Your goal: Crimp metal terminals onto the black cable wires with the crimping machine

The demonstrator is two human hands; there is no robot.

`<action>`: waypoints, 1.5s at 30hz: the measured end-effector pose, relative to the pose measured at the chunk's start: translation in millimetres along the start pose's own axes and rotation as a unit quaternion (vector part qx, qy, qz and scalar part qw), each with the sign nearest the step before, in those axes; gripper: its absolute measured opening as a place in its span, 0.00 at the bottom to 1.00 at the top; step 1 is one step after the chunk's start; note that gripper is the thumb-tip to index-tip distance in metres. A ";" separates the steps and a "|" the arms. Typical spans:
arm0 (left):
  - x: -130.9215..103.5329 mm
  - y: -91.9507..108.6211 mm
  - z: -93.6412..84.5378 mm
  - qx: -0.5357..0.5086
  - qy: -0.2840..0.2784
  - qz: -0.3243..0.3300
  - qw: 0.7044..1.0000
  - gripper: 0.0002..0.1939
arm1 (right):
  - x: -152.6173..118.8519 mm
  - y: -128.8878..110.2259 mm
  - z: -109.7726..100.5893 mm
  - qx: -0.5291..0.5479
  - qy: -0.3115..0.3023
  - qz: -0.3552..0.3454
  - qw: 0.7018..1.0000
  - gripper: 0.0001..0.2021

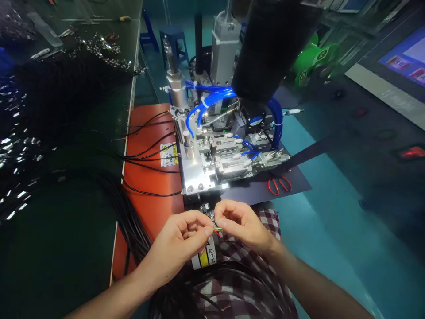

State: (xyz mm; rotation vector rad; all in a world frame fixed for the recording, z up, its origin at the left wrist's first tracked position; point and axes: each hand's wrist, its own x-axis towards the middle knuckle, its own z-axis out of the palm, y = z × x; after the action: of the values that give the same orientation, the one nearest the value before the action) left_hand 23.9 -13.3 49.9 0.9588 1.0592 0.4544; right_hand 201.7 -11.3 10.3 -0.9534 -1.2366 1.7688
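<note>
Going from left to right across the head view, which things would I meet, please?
Yellow handle, left hand, thin coloured wires, right hand, red scissor handles, green machine part, lit screen.

White-and-yellow label point(211, 256), just below the fingers point(199, 237): "运行方向", last character partial. Warning label point(169, 155), red surface point(151, 133), beyond fingers leftward: print illegible.

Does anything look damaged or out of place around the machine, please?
Nothing looks clearly damaged. The red-handled tool, lying beside the machine, near the edge of the dark plate, seems slightly misplaced, as if left there.
</note>
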 end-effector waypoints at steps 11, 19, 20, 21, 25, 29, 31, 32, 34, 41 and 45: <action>-0.1 -2.5 4.0 -0.017 0.056 0.015 0.998 0.11 | -12.0 0.3 18.1 -0.067 0.121 0.008 0.990 0.06; 3.6 -9.7 6.3 0.026 0.083 0.062 0.994 0.08 | -10.9 1.0 27.2 -0.099 0.156 0.016 0.983 0.07; 3.5 -10.9 6.7 0.034 0.090 0.073 0.993 0.08 | -10.2 1.8 26.6 -0.049 0.140 0.044 0.988 0.08; 3.3 -11.9 6.8 0.040 0.094 0.082 0.991 0.08 | -9.6 2.8 25.9 -0.001 0.126 0.067 0.990 0.09; 2.7 -12.4 4.3 0.032 0.053 0.084 0.995 0.08 | -9.7 7.5 22.6 0.084 0.105 0.091 0.987 0.11; 4.4 -7.2 -1.4 0.006 -0.015 0.026 1.000 0.08 | -11.4 8.5 20.1 0.071 0.100 0.091 0.988 0.12; 4.8 -3.6 -4.2 0.010 -0.041 -0.003 0.999 0.08 | -10.6 6.8 18.1 0.061 0.093 0.097 0.989 0.12; 4.5 -2.0 -5.5 0.025 -0.043 -0.008 0.999 0.08 | -9.3 5.5 16.7 0.055 0.092 0.098 0.989 0.12; 3.2 0.5 -8.0 0.095 -0.011 0.007 0.995 0.07 | -4.9 3.1 13.3 0.042 0.095 0.099 0.990 0.11; 3.3 -10.9 -18.5 0.467 0.121 0.202 0.852 0.09 | 14.8 10.9 3.8 -0.009 0.118 0.089 0.989 0.12; 8.5 -20.4 -25.2 0.527 0.097 0.269 0.800 0.14 | 18.1 18.3 -0.1 -0.013 0.117 0.103 0.988 0.12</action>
State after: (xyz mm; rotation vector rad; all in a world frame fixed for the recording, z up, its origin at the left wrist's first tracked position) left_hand 3.0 -7.0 24.4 2.2935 1.2173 0.4113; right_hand 191.0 0.5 -10.0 -1.3023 -1.0445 1.7400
